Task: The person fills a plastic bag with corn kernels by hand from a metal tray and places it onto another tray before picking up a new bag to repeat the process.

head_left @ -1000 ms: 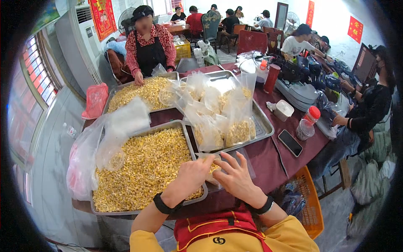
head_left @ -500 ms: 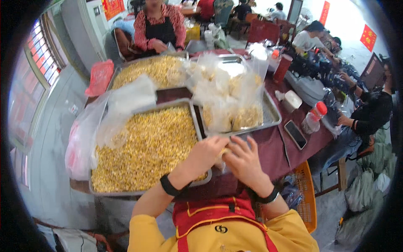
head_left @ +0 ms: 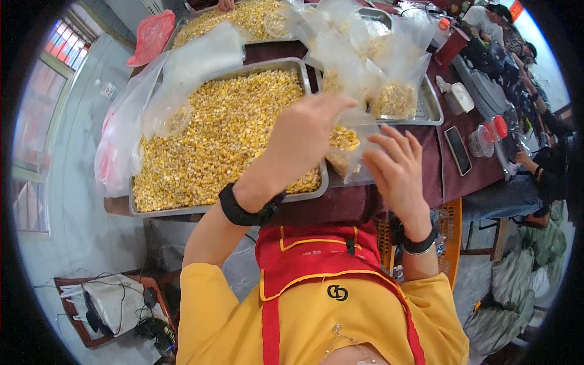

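Observation:
Between my hands, near the front edge of the table, stands a small clear plastic bag [head_left: 345, 145] with yellow corn-like kernels in it. My left hand [head_left: 304, 134] reaches across its left side, the fingers bent over the bag's top edge and partly hidden. At the bag's right edge, my right hand [head_left: 399, 170] pinches the film between thumb and index finger, its other fingers curved and apart. Left of the bag, a metal tray [head_left: 176, 210] is filled with loose yellow kernels [head_left: 225, 131]. A clear round scoop or cup [head_left: 176, 120] lies on those kernels.
Filled plastic bags [head_left: 394, 100] stand in a second metal tray [head_left: 431, 109]. Empty bags [head_left: 204, 52] lie over the kernel tray's far left corner. On the right are a phone [head_left: 457, 151] and a red-capped jar [head_left: 486, 137]. An orange crate [head_left: 450, 237] sits below the table.
My view has tilted down. My hands, close together before, are now farther apart, and the bag of kernels shows between them. The person across the table has mostly left the view.

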Action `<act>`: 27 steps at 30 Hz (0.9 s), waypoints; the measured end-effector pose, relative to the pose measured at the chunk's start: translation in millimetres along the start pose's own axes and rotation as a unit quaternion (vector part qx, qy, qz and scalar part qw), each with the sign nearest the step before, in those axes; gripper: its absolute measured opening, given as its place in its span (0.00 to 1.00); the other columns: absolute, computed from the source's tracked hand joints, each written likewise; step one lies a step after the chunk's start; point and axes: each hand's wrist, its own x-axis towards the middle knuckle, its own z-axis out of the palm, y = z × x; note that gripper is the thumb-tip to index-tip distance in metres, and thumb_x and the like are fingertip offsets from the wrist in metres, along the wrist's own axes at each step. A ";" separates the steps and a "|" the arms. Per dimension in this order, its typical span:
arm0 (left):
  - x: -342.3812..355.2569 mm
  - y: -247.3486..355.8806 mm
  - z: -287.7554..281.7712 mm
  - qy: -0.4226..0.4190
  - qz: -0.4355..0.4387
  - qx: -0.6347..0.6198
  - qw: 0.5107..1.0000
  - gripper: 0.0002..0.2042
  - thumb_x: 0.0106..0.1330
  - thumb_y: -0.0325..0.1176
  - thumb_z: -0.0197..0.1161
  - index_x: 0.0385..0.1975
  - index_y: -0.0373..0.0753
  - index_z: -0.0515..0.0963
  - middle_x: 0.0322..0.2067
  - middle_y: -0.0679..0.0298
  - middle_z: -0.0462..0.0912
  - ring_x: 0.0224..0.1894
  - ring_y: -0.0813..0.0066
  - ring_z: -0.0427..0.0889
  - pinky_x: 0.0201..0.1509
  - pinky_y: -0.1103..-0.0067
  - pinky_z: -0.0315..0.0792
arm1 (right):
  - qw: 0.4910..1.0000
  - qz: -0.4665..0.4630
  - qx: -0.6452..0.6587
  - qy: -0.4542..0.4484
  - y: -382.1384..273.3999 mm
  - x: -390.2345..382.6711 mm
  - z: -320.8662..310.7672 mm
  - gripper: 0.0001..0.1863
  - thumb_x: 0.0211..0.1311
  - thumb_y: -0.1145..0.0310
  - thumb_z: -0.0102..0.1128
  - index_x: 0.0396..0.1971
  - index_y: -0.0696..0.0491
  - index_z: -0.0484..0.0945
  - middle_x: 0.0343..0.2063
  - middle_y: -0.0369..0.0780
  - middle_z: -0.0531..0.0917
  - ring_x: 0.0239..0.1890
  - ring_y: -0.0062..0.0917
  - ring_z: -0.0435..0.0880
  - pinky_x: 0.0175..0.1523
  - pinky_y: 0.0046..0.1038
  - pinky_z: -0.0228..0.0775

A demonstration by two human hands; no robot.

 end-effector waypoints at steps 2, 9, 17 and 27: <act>-7.5 -5.2 -17.5 0.023 -0.053 -0.036 0.998 0.10 0.62 0.26 0.56 0.42 0.36 0.77 0.38 0.55 0.81 0.39 0.59 0.81 0.42 0.72 0.74 | 1.000 0.009 -0.003 0.006 3.8 -3.5 -3.2 0.06 0.51 0.68 0.62 0.30 0.47 0.77 0.45 0.33 0.78 0.58 0.29 0.71 0.61 0.43 0.53; -114.3 -71.0 -20.4 -0.298 -0.191 0.102 0.930 0.17 0.60 0.30 0.61 0.50 0.40 0.73 0.39 0.54 0.79 0.44 0.56 0.78 0.47 0.68 0.73 | 1.000 0.014 0.011 0.017 3.5 -2.1 -1.2 0.05 0.55 0.68 0.61 0.32 0.48 0.77 0.44 0.34 0.78 0.57 0.31 0.71 0.61 0.41 0.55; -138.1 -92.1 -23.8 -0.337 -0.226 0.256 0.878 0.18 0.57 0.33 0.61 0.48 0.46 0.73 0.45 0.54 0.72 0.43 0.52 0.77 0.43 0.64 0.74 | 1.000 0.007 0.006 0.016 3.6 -1.6 -2.6 0.05 0.54 0.70 0.62 0.32 0.50 0.77 0.44 0.35 0.78 0.57 0.31 0.72 0.61 0.41 0.56; -178.8 -95.4 -49.9 -0.207 -0.225 0.314 0.899 0.22 0.56 0.30 0.60 0.53 0.52 0.71 0.52 0.52 0.70 0.45 0.53 0.78 0.40 0.62 0.77 | 1.000 0.003 0.012 0.007 2.0 -4.8 -2.9 0.05 0.54 0.71 0.61 0.32 0.52 0.77 0.45 0.37 0.78 0.56 0.35 0.73 0.61 0.41 0.57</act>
